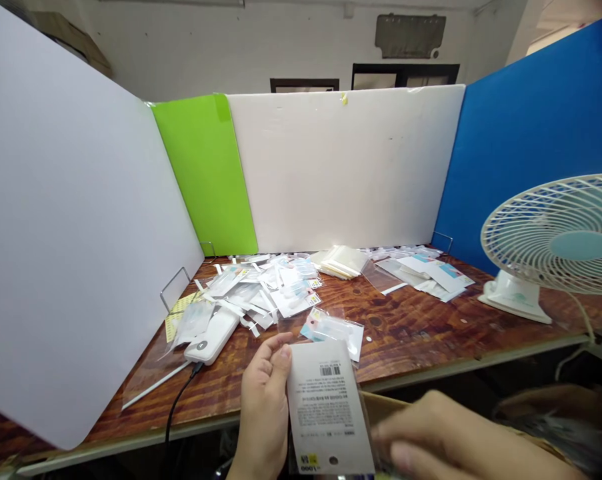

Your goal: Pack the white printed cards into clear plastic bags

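Note:
My left hand (267, 393) is closed on a white printed card (328, 413) in a clear plastic bag, thumb on its front face. Small text, a barcode and a yellow price mark show on the card, all upside down, with a round hole near its lower end. At the bag's lower right edge is my right hand (431, 427), smeared by motion; whether its fingers touch the bag cannot be made out. Just beyond the card, a bagged card with a blue corner (335, 332) lies on the wooden table (411, 353).
A heap of bagged cards (261, 293) covers the left of the table beside a white power bank (213, 337) with a black cable. Further back are a stack of cream packets (339, 261) and more cards (431, 275). A fan (555, 240) stands right. Upright panels (351, 173) enclose the table.

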